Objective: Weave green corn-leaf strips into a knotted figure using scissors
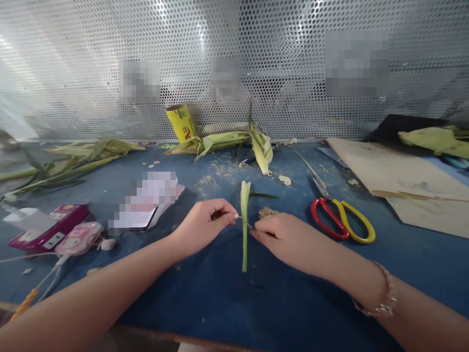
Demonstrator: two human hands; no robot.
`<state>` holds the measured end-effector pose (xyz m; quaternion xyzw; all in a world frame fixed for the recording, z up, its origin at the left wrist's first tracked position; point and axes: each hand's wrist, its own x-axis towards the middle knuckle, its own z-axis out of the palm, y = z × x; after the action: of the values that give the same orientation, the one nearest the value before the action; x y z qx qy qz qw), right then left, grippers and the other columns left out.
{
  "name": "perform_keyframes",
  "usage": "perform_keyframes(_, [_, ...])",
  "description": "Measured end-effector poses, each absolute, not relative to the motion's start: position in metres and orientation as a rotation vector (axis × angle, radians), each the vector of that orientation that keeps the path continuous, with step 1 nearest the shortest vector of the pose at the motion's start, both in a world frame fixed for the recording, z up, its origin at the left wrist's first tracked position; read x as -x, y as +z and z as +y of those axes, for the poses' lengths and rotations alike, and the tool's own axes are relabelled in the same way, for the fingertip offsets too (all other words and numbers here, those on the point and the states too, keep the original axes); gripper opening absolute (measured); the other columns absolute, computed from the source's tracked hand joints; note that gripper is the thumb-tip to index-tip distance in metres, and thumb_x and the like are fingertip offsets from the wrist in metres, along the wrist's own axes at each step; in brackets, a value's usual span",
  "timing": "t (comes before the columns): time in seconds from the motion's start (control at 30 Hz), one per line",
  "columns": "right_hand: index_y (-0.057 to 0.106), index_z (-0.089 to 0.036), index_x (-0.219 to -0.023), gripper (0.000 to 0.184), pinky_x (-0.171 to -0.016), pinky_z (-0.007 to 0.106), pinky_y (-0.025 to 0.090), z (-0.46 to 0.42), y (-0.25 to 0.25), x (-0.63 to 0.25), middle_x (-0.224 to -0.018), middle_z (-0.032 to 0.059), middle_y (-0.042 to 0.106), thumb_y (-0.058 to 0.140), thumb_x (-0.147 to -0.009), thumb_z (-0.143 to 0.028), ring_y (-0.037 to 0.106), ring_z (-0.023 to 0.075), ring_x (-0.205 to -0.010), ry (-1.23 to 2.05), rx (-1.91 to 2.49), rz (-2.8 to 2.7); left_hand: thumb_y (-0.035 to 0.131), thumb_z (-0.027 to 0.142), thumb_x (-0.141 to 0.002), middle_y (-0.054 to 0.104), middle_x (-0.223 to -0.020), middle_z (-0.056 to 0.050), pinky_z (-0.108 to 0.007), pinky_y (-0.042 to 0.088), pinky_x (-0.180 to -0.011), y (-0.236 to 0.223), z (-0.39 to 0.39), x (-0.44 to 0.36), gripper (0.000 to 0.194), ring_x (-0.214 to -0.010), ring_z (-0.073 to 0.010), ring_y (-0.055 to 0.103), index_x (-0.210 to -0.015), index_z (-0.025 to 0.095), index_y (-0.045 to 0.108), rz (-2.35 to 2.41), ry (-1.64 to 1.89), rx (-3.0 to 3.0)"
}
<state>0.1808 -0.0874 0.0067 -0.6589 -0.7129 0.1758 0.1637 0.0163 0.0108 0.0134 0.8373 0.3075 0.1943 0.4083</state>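
Note:
A narrow green strip of corn husk (245, 252) lies lengthwise in front of me, its pale folded end pointing away. A thin string (239, 217) crosses the husk a little above its middle. My left hand (205, 226) pinches one end of the string just left of the strip. On the other side, my right hand (284, 239) has its fingers closed on the string's other end, close to the husk. A brown fibrous bundle (266, 213), partly hidden, sits behind my right knuckles. Beyond the strip lies a thin dark green leaf piece (264, 195).
Scissors (328, 215) with red and yellow handles lie to the right, near cardboard sheets (414, 188). At left are a phone (146, 205), a purple power strip (54, 227) and a pink case (79, 238). Corn husks (227, 140) and a yellow tube (181, 123) line the perforated metal panel (278, 58).

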Motion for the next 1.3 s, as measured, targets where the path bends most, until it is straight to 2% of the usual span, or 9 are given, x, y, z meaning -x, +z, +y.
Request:
perform_keyframes(0.17, [0.048,-0.017,-0.054,0.033,-0.047,0.025,0.023,-0.085,0.004,-0.174,-0.053,-0.0007,0.051,0.04,-0.086,-0.022,0.042,0.0087,-0.049,0.517,1.867,-2.025,0.051,0.027,-0.079,0.061,-0.071,0.001,-0.023,0.043,-0.066,0.004,0.005,-0.018,0.012,-0.067,-0.0103,0.055,-0.075,0.017,0.058,0.642,0.557,-1.909])
perform_keyframes(0.43, [0.05,-0.016,-0.054,0.031,-0.045,0.024,0.023,-0.085,0.003,-0.167,-0.05,-0.0013,0.051,0.041,-0.084,-0.02,0.037,0.0071,-0.045,0.545,1.876,-2.016,0.062,0.023,-0.071,0.063,-0.076,-0.001,-0.027,0.046,-0.073,-0.003,0.005,-0.021,0.009,-0.073,-0.0122,0.058,-0.076,0.016,0.062,0.593,0.507,-1.765])
perform_keyframes(0.7, [0.056,-0.016,-0.058,0.03,-0.047,0.024,0.024,-0.087,0.004,-0.165,-0.057,0.0013,0.058,0.041,-0.085,-0.019,0.042,0.0084,-0.049,0.464,1.855,-2.061,0.065,0.02,-0.068,0.059,-0.071,0.003,-0.024,0.043,-0.067,-0.002,0.006,-0.025,0.011,-0.066,-0.009,0.054,-0.077,0.017,0.06,0.627,0.559,-1.724])
perform_keyframes(0.8, [0.056,-0.016,-0.059,0.03,-0.048,0.025,0.023,-0.087,0.001,-0.164,-0.057,0.001,0.058,0.041,-0.084,-0.02,0.042,0.0089,-0.05,0.432,1.842,-2.103,0.062,0.021,-0.07,0.059,-0.069,0.002,-0.024,0.043,-0.067,0.0,0.005,-0.026,0.006,-0.066,-0.0098,0.053,-0.071,0.016,0.06,0.657,0.556,-1.773])
perform_keyframes(0.9, [0.057,-0.016,-0.059,0.03,-0.047,0.025,0.022,-0.087,-0.001,-0.164,-0.055,0.0007,0.057,0.042,-0.084,-0.021,0.042,0.0088,-0.049,0.44,1.839,-2.127,0.06,0.023,-0.073,0.057,-0.067,0.002,-0.024,0.042,-0.066,0.001,0.005,-0.025,0.009,-0.066,-0.0099,0.052,-0.069,0.016,0.059,0.655,0.587,-1.817])
perform_keyframes(1.07, [0.058,-0.017,-0.06,0.032,-0.047,0.025,0.023,-0.083,-0.002,-0.169,-0.054,0.0007,0.056,0.04,-0.086,-0.021,0.043,0.0089,-0.048,0.467,1.862,-2.096,0.058,0.029,-0.076,0.062,-0.082,-0.001,-0.023,0.04,-0.055,-0.001,0.006,-0.023,0.015,-0.055,-0.0061,0.047,-0.07,0.015,0.055,0.51,0.545,-1.643])
perform_keyframes(1.2, [0.059,-0.016,-0.062,0.037,-0.048,0.026,0.023,-0.08,-0.001,-0.172,-0.057,0.0028,0.059,0.037,-0.089,-0.027,0.047,0.0105,-0.051,0.394,1.868,-2.101,0.059,0.03,-0.077,0.063,-0.069,0.0,-0.021,0.038,-0.051,-0.002,0.007,-0.024,0.017,-0.052,-0.0063,0.049,-0.071,0.016,0.051,0.501,0.53,-1.462])
perform_keyframes(1.3, [0.057,-0.016,-0.057,0.043,-0.048,0.026,0.022,-0.081,-0.001,-0.171,-0.052,0.0019,0.055,0.036,-0.09,-0.033,0.045,0.0098,-0.047,0.332,1.852,-2.128,0.06,0.029,-0.077,0.059,-0.06,0.002,-0.018,0.033,-0.046,-0.001,0.008,-0.025,0.019,-0.046,-0.0042,0.043,-0.067,0.015,0.05,0.589,0.588,-1.393])
